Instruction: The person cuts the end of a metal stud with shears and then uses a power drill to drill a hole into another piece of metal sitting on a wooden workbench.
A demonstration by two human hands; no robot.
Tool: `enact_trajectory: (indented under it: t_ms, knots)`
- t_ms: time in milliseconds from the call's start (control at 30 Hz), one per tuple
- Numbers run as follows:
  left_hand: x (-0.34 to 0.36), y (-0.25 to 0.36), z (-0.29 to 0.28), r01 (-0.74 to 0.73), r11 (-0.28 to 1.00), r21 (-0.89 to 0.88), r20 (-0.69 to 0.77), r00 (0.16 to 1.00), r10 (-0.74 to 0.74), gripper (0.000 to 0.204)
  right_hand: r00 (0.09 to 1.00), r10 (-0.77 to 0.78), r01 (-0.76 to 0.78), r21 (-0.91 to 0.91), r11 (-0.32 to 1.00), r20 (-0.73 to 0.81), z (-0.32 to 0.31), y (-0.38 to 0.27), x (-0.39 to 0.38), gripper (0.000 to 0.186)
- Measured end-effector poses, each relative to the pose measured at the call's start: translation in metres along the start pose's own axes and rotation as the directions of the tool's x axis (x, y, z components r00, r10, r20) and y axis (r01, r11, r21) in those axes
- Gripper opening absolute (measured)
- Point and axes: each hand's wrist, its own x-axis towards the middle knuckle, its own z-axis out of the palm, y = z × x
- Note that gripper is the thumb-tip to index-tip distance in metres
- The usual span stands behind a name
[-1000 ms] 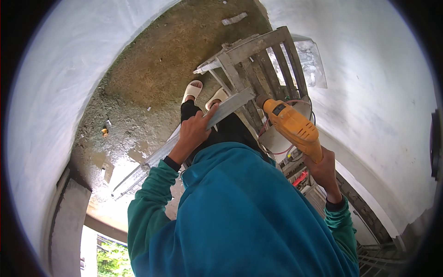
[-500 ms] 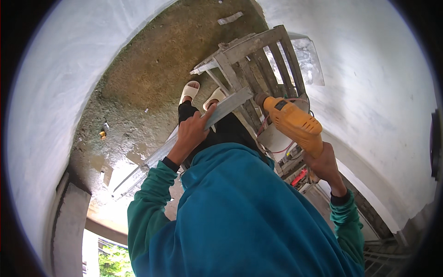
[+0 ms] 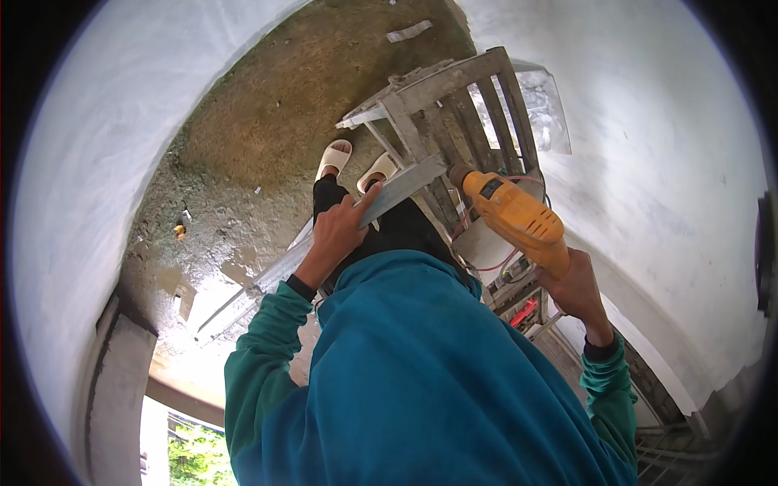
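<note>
A worker in a teal and green hoodie [image 3: 405, 348] steadies a galvanised metal bar [image 3: 401, 190] with the left hand [image 3: 336, 233] while the right hand [image 3: 574, 283] grips a corded-style orange power drill [image 3: 519, 215]. The bar's far end lies ahead and to the left of the right hand, just beyond the drill's dark chuck [image 3: 460, 175]; whether the two touch, or a bit bridges them, cannot be told from this angle. The long axis of the bar slants from the worker's lower left, across the legs, up to the right, and the drill points forward and left, so the two lines converge at that end. The left hand is the nearer, clasped over the bar short of its end with the index finger laid along the metal; the right is clenched around the drill's handle

The bar's end sits over the near edge of a slatted wooden chair [image 3: 442, 93], though whether it bears on the wood is unclear. Straight, narrow and flat-faced, the bar is dull grey with a bluish cast near the fingers, paling toward its lower end above the glare on the wet, stained floor [image 3: 243, 138], where cream slide sandals [image 3: 333, 158] show beyond the worker's dark trousers [image 3: 409, 231]
</note>
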Motion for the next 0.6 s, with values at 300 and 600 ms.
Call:
enact_trajectory:
  t_ms: [300,600]
  knots:
    - [0.0001,0.0011,0.0019,0.009,1.0,-0.012,-0.018,1.0,-0.01,0.086,0.999,0.04,-0.04,-0.013,0.999,0.036,-0.0056,-0.0092,0.0002,0.026]
    - [0.0004,0.0037,0.0004,0.022,1.0,-0.006,-0.01,1.0,-0.022,0.086,1.0,0.006,-0.006,0.008,1.0,-0.008,0.0006,-0.0026,-0.0032,0.026]
